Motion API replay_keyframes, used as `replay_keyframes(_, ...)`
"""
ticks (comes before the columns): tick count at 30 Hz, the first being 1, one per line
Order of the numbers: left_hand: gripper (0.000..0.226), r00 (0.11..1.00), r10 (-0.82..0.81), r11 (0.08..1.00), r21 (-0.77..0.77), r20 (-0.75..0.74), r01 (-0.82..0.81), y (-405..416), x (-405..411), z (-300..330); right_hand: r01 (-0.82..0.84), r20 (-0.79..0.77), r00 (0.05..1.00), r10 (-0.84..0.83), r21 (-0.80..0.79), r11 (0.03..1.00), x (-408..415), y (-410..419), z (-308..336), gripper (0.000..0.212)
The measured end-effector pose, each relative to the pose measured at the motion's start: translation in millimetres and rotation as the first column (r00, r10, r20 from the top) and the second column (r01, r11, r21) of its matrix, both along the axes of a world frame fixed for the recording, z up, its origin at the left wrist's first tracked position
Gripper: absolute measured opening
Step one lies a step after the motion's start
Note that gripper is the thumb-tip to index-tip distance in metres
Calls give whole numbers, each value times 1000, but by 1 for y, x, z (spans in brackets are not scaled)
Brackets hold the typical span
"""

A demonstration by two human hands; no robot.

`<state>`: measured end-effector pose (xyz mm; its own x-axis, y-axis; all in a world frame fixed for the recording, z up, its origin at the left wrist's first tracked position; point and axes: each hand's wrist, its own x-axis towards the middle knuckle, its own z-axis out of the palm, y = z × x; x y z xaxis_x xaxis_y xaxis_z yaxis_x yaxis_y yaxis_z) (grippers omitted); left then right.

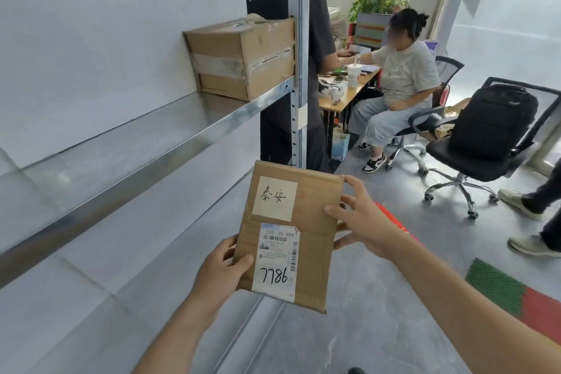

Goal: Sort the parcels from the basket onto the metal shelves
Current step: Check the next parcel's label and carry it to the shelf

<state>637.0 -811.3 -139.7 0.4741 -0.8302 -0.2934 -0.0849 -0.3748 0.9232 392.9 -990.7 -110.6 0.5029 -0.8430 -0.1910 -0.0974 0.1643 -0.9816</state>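
Observation:
I hold a flat brown cardboard parcel (315, 215) upright in front of me, with a handwritten white note and a shipping label marked 7786 facing me. My left hand (223, 270) grips its lower left edge. My right hand (361, 218) grips its right edge near the top. The metal shelves (170, 149) run along the white wall on my left. A taped brown box (243, 58) sits at the far end of the upper shelf, against the upright post (299, 70). The basket is out of view.
A person in black stands just behind the shelf post. Another person sits at a desk (346, 94) with a monitor. An office chair (473, 155) carrying a black backpack stands at the right. Someone's legs are at the right edge. A green and red mat (516, 297) lies on the floor.

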Motion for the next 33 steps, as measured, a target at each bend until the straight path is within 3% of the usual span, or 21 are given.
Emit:
replay_keyframes(7,39,966,248,968,57,-73,-244,-94,-4,-12,-91,14,996,90,30,995,20,-113,-13,62)
replay_keyframes(15,34,861,483,875,77,-161,-477,-182,-5,-19,-181,33,983,179,110,977,42,-224,-15,58)
replay_keyframes(23,31,794,606,795,74,-51,-602,-202,32,-16,-244,60,970,236,212,946,86,-253,-35,62)
replay_keyframes(33,17,772,634,773,9,-53,-634,-230,95,-23,-152,75,988,134,368,917,136,-250,-58,57)
